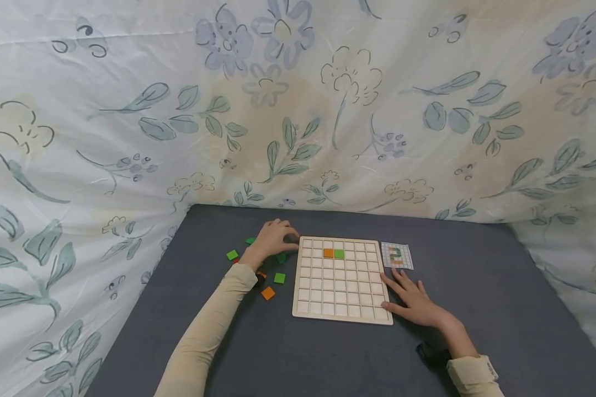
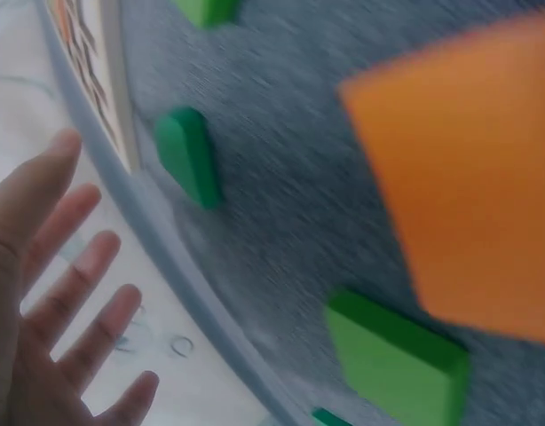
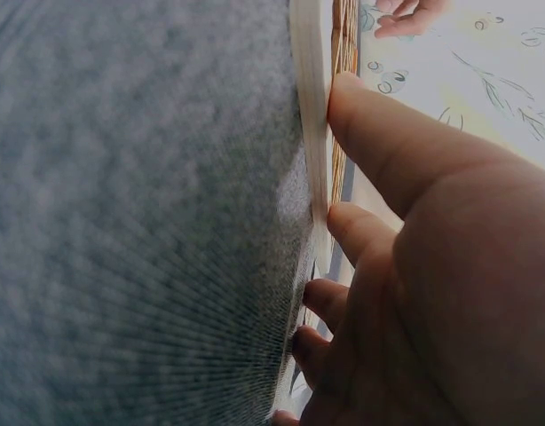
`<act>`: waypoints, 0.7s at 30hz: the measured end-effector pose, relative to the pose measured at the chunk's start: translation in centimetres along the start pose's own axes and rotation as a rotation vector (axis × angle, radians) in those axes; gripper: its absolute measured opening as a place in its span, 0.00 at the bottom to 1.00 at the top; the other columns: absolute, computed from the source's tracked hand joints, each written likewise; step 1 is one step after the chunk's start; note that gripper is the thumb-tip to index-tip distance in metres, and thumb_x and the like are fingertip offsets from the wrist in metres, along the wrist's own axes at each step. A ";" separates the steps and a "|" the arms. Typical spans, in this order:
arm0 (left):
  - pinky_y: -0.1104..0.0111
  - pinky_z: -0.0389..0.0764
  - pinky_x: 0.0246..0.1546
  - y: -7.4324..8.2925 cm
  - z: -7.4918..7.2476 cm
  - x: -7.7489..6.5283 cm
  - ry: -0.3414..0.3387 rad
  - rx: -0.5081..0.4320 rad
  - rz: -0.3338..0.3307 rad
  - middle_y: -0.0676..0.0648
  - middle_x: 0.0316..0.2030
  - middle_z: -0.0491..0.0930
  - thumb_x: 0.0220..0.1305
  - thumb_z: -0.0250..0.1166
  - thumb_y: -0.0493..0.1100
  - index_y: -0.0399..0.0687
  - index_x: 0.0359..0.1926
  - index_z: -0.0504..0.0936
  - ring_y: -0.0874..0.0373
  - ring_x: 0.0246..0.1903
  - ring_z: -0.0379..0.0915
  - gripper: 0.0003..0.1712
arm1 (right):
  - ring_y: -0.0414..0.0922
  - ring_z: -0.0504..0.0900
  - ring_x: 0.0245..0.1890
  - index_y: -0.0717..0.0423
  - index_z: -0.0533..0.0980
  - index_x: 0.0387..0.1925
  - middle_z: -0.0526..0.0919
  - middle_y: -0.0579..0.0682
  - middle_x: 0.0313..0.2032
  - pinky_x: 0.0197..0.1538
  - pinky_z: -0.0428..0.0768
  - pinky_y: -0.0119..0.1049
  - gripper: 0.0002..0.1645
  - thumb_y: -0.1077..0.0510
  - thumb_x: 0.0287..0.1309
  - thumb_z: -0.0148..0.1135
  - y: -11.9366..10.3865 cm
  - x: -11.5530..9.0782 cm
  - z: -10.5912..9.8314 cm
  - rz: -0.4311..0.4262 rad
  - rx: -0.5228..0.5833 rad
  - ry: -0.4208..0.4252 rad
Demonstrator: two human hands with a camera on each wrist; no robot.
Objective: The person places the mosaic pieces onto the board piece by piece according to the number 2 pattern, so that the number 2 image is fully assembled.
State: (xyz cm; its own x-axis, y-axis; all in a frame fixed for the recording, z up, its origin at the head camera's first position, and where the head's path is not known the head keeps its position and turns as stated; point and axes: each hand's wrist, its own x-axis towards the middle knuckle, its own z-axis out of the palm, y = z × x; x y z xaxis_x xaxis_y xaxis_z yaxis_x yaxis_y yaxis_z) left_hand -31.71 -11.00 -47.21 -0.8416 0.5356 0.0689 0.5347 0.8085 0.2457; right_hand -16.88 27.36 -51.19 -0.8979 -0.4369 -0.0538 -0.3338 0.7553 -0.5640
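A pale wooden grid board (image 1: 342, 303) lies on the dark grey table. In its upper rows an orange tile (image 1: 328, 253) and a light green tile (image 1: 339, 253) sit side by side. My left hand (image 1: 276, 238) is by the board's upper left corner, above loose tiles; the left wrist view shows its fingers (image 2: 88, 257) spread with nothing held. Below it lies a dark green rounded piece (image 2: 185, 155). At the board's right edge, my right hand (image 1: 412, 300) rests with thumb and forefinger touching the rim and the other fingers extended beside it.
A small card (image 1: 397, 255) with a coloured grid pattern lies right of the board's upper corner. Several loose pieces are scattered left of the board, among them a green tile (image 1: 280, 278) and an orange tile (image 1: 268, 293). Floral cloth (image 1: 298, 110) hangs behind the table.
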 end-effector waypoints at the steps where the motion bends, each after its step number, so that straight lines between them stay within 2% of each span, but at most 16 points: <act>1: 0.48 0.63 0.59 -0.2 0.0 -0.1 -0.001 0.003 -0.006 0.51 0.46 0.76 0.55 0.66 0.56 0.58 0.48 0.83 0.52 0.48 0.68 0.20 | 0.69 0.41 0.67 0.55 0.54 0.70 0.46 0.68 0.69 0.57 0.34 0.74 0.43 0.43 0.60 0.57 0.0 0.0 0.0 -0.003 0.001 0.005; 11: 0.47 0.63 0.58 -1.9 -0.6 -1.5 0.010 0.021 -0.069 0.49 0.46 0.75 0.55 0.66 0.56 0.57 0.48 0.82 0.50 0.48 0.68 0.20 | 0.69 0.40 0.68 0.54 0.54 0.70 0.45 0.68 0.69 0.57 0.33 0.74 0.43 0.43 0.59 0.57 0.1 0.0 0.0 0.004 0.002 -0.005; 21: 0.46 0.63 0.58 -3.3 -0.8 -2.7 0.013 0.052 -0.122 0.48 0.46 0.75 0.55 0.66 0.56 0.55 0.49 0.82 0.49 0.48 0.67 0.21 | 0.69 0.41 0.67 0.52 0.55 0.70 0.47 0.69 0.69 0.57 0.33 0.74 0.43 0.43 0.59 0.58 0.3 -0.1 0.2 -0.022 0.022 0.030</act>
State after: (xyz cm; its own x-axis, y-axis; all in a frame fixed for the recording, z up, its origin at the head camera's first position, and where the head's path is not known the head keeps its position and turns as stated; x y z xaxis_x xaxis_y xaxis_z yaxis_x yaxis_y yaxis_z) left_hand -31.24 -15.28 -47.40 -0.9013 0.4299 0.0538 0.4314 0.8791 0.2028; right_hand -16.87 27.50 -51.46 -0.8987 -0.4382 -0.0166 -0.3473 0.7345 -0.5829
